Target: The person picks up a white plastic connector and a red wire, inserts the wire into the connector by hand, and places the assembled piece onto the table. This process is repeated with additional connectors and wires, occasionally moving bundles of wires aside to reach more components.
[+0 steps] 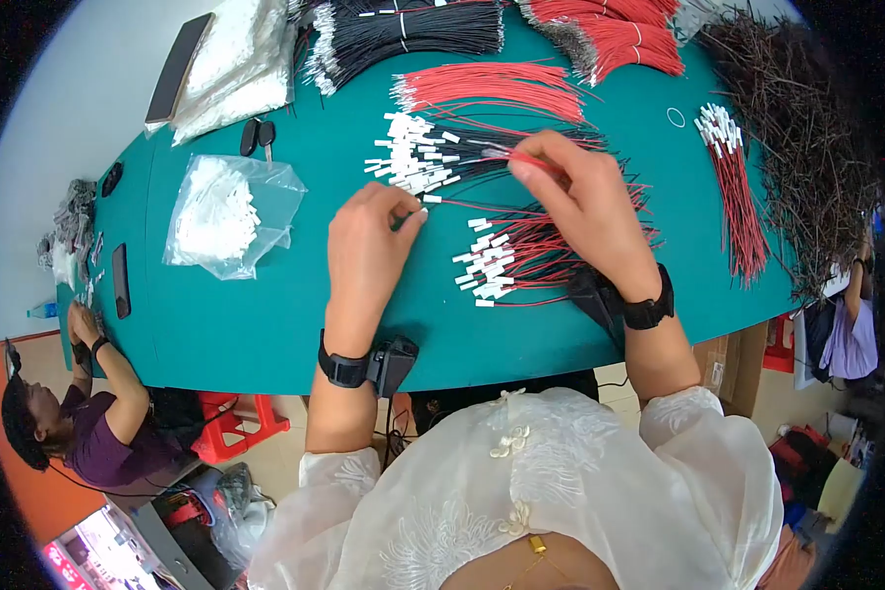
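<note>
My right hand (588, 197) is closed, with a red wire (527, 157) pinched between thumb and fingers above a spread of black wires. My left hand (366, 236) has thumb and index finger drawn together beside a white connector (432, 200); what lies between its fingertips is too small to make out. A pile of white connectors (408, 147) on black wires lies just beyond my left fingertips. Below my right hand rests a bunch of red and black wires (541, 258) with white connectors (487, 261) at their left ends.
Loose red wires (492, 88) and tied bundles of black wires (413, 29) and red wires (619, 39) lie at the back. Left stands a clear bag of white connectors (216, 216). A finished-looking wire bunch (737, 197) and dark tangled strands (806, 147) lie right. Another person (88, 413) sits left.
</note>
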`<state>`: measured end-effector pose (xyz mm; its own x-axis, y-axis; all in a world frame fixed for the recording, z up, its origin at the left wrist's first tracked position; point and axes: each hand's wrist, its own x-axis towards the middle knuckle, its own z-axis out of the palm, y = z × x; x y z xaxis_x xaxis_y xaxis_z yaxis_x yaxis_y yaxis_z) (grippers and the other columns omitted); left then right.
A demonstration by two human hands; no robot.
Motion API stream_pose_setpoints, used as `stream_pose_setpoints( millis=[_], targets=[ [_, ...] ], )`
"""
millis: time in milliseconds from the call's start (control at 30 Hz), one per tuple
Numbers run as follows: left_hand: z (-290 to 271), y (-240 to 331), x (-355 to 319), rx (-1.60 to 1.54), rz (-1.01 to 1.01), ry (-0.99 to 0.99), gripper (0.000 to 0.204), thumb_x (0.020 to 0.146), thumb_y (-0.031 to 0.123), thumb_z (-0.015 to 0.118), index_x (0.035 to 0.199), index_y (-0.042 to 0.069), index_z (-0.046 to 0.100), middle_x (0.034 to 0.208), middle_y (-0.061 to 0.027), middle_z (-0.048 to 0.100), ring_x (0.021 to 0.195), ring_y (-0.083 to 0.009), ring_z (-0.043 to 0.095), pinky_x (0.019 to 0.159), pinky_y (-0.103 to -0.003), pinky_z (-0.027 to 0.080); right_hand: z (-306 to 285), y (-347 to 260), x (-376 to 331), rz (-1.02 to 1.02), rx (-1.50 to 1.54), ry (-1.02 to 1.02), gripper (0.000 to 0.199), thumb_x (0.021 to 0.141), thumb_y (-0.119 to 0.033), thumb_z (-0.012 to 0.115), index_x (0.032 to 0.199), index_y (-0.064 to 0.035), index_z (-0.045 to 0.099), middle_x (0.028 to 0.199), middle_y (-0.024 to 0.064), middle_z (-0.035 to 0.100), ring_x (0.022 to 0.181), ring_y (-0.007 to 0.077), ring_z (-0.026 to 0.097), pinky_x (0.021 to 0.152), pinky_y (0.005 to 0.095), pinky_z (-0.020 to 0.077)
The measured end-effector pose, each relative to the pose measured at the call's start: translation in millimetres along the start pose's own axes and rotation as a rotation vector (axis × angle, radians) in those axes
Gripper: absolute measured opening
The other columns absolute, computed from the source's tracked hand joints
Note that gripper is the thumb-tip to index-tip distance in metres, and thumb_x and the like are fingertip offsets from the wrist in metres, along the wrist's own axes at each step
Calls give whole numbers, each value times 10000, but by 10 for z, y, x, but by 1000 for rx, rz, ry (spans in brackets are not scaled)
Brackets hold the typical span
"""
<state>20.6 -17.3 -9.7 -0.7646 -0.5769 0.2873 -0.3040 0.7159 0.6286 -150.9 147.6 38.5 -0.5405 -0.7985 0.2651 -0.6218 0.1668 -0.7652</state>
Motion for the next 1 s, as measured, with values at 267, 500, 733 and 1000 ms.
stream_pose_setpoints(
  millis=[267, 500, 733, 1000],
  targets=[
    [37, 17, -4, 90, 7, -98, 130, 753, 23, 739, 865, 50, 679, 845, -100, 650, 799, -291, 635, 686, -407, 501, 180, 136, -33, 8, -118, -133, 127, 863, -136, 702, 927, -28, 682, 656, 100, 608, 584, 206, 568, 561, 311, 448],
    [52, 21, 4, 21, -21, -48, 110, 776, 15, 722, 873, 32, 675, 822, -109, 668, 709, -273, 651, 633, -378, 514, 285, 297, -43, -51, -344, -309, 157, 767, -108, 730, 922, -79, 727, 735, 151, 674, 713, 351, 649, 632, 438, 505],
    [99, 31, 5, -76, -16, -53, 141, 796, 2, 714, 934, 25, 697, 841, -117, 694, 698, -215, 673, 612, -318, 522, 9, 475, -3, -138, -318, -447, 133, 776, -112, 733, 898, -60, 718, 696, 146, 654, 673, 324, 639, 606, 401, 491],
    [195, 143, -23, -738, -242, -87, 130, 867, 39, 718, 993, 7, 717, 861, -40, 721, 740, -94, 652, 648, -250, 507, 2, 199, 22, -9, 100, -334, 154, 901, -152, 689, 931, -3, 661, 649, 46, 533, 573, 118, 457, 533, 279, 366]
  ],
)
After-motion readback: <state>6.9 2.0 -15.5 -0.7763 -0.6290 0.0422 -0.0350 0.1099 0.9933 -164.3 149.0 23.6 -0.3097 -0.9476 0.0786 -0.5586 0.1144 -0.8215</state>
